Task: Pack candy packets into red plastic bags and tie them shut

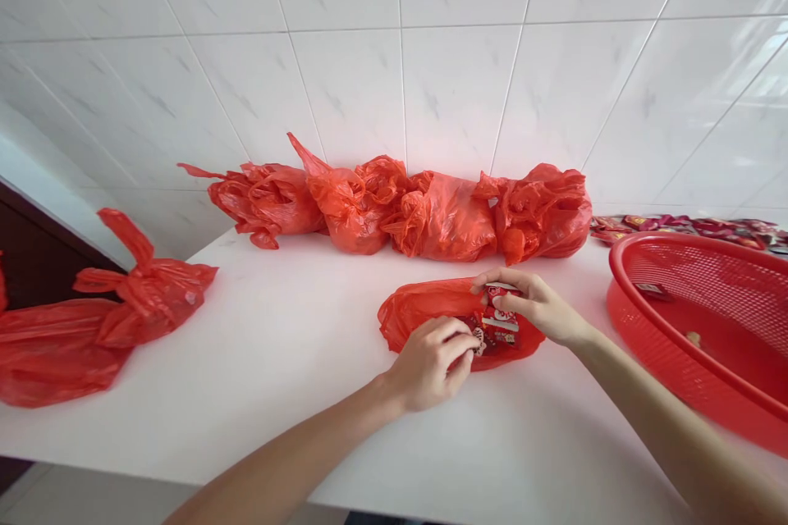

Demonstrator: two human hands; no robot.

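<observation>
Pinching small packets (500, 318), both hands' fingers partly vanish inside the open red bag (419, 308), contents unclear.

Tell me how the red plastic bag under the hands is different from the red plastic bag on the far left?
The red plastic bag under the hands is open, showing wrapped packets; the red plastic bag on the far left is knotted shut. The first lies flat and looks smaller; the second is bulkier. Both are thin red plastic on the white table.

Both hands, left hand (431, 362) and right hand (537, 305), at an open red bag (419, 310) of packets (500, 318) on white counter (277, 344).
</observation>
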